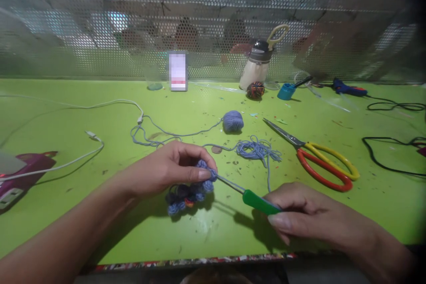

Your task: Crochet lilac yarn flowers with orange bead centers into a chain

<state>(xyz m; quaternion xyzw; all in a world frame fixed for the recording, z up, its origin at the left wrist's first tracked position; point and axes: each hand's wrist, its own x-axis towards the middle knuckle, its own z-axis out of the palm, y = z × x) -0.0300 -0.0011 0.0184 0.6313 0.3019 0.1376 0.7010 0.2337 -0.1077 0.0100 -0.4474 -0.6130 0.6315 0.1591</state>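
Observation:
Between the thumb and fingers of my left hand is a small bumpy crochet piece, mostly blue-purple with darker yarn and a spot of orange-red. My right hand grips the green handle of a crochet hook. The hook's thin metal shaft points left into the crochet piece at my left fingertips; its tip is hidden there. A strand of blue yarn runs along the shaft. Beyond my hands lie a loose tangle of blue yarn and a blue-purple yarn ball, with strands trailing from both.
Large scissors with red and yellow handles lie to the right. Along the back stand a phone, a bottle, a dark multicoloured yarn ball, a blue pot and a glue gun. White cables and a purple power strip are left.

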